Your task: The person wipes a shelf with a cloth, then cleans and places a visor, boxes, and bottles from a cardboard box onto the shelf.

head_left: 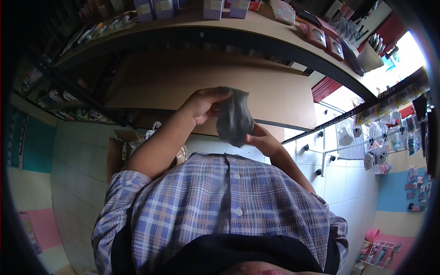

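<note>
A grey cloth [235, 118] hangs between my two hands, in front of the lower wooden shelf [275, 94]. My left hand [205, 104] pinches its upper left corner, with the thumb along the top edge. At the cloth's lower right edge, my right hand [262, 140] grips it with the thumb in front. The other fingers of the right hand are partly hidden behind the cloth.
Above is an upper shelf [183, 35] holding purple boxes [213, 8], pens and framed items [317, 34]. An open cardboard box [114, 158] stands on the tiled floor at left. A white wheeled rack [324, 153] is at right.
</note>
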Motion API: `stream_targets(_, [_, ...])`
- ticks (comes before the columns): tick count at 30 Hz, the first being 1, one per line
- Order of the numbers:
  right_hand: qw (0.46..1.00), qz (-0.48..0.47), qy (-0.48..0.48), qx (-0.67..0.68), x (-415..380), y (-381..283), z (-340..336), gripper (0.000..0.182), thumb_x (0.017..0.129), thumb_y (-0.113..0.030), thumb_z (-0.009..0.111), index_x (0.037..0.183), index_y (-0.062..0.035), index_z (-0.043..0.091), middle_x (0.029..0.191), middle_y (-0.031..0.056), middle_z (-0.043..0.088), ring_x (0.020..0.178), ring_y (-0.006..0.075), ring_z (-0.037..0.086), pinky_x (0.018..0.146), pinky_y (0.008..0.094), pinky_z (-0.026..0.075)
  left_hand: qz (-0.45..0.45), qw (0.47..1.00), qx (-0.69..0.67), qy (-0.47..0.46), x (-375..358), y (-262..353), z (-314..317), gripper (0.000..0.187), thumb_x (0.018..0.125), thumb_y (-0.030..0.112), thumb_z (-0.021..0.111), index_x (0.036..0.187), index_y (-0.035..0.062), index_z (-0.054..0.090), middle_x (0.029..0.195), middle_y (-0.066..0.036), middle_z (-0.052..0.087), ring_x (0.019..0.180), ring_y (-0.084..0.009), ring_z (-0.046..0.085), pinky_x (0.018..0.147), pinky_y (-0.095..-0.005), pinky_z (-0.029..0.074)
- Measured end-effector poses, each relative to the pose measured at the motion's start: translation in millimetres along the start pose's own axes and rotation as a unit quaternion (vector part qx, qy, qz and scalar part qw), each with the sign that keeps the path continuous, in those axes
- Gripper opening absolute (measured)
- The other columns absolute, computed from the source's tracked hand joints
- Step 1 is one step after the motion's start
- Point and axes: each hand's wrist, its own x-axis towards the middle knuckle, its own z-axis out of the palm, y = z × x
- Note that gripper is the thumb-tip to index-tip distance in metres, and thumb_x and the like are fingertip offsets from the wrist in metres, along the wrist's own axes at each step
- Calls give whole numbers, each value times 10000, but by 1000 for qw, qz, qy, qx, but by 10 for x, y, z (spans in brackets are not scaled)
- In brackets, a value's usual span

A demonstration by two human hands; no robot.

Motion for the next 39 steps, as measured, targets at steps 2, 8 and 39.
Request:
stream_targets(2, [999, -41, -15, 12, 94, 34, -54, 825, 806, -265, 767, 1420, 51, 316, 1362, 184, 471, 1304, 270, 412, 1072, 404, 330, 8, 998, 56, -6, -10, -62, 61, 277, 802, 214, 771, 1017, 65, 680, 927, -52, 694, 851, -176, 666, 777, -341, 555])
stream_targets(8, [974, -115, 189, -46, 282, -76, 5, 333, 929, -283, 641, 1018, 37, 616, 926, 66, 661, 953, 143, 583, 940, 302, 409, 36, 992, 123, -5, -23, -271, -17, 246, 814, 195, 755, 990, 35, 695, 950, -64, 698, 851, -170, 662, 774, -360, 558])
stream_targets(39, [879, -437, 182, -60, 235, -435, 4, 101, 942, -82, 600, 1018, -16, 603, 950, 106, 683, 949, 172, 635, 913, 303, 468, 461, 862, 211, -8, -198, -165, 169, 125, 908, 80, 651, 1011, 32, 599, 940, -16, 653, 863, -76, 603, 798, -225, 480])
